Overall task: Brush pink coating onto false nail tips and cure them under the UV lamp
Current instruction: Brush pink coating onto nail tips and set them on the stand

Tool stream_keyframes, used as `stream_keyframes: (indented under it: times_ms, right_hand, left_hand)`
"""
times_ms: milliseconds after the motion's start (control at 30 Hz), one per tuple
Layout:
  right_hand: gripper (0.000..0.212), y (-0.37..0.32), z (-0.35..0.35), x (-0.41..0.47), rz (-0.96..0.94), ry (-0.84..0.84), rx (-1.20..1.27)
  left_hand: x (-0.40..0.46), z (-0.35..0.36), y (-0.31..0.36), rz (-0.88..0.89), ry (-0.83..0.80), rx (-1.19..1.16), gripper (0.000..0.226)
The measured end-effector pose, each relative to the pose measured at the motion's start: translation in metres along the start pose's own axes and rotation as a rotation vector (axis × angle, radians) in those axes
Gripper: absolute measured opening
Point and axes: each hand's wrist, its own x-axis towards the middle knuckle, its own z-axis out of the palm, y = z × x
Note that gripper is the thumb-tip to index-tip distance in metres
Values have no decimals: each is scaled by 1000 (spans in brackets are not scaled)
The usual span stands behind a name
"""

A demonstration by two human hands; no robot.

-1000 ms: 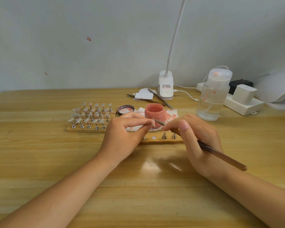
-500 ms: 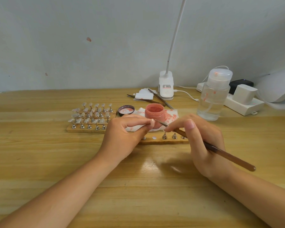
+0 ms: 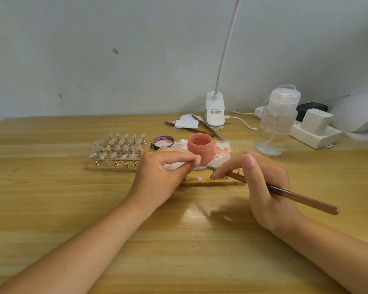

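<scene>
My left hand (image 3: 157, 177) pinches a pale pink nail tip (image 3: 198, 160) between thumb and forefinger, just in front of the open pink jar (image 3: 200, 146). My right hand (image 3: 261, 183) grips a brown brush (image 3: 293, 197); its bristle end lies a short way right of the held tip, apart from it. Several clear nail tips on metal stands (image 3: 117, 148) fill the wooden board (image 3: 111, 167) at left. A second wooden board (image 3: 210, 183) with a few bare stands lies under my hands. The white UV lamp (image 3: 357, 111) sits at the far right edge.
The jar's lid (image 3: 163, 142) lies beside it on a pink-stained tissue (image 3: 220, 150). A clear pump bottle (image 3: 275, 124), a power strip (image 3: 312, 132), a white clip lamp (image 3: 215, 111), tweezers and wipes (image 3: 188, 124) stand behind.
My right hand has drawn the brush back to the right, away from the held nail tip. My left hand has stayed put.
</scene>
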Motion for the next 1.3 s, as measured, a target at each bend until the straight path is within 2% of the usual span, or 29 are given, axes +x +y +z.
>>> stream_keyframes:
  times_ms: [67,200,400,800,1200,1300]
  right_hand:
    - [55,0,0,0,9,6,-28]
    - [63,0,0,0,19,-22,-12]
    - [60,0,1,1,2,-10,-69]
    - [63,0,0,1,-3,-14,-35]
    - [57,0,1,1,-7,-9,-98]
    - [62,0,1,1,11,-30,-69]
  left_hand:
    - [0,0,0,8,-14,7,13]
    - [0,0,0,-12,-6,10,16]
    - [0,0,2,-39,-11,13,13]
    - [-1,-2,4,-87,-12,34,27]
    - [-2,-3,4,-92,-16,46,25]
    - [-2,-2,4,-100,-9,35,26]
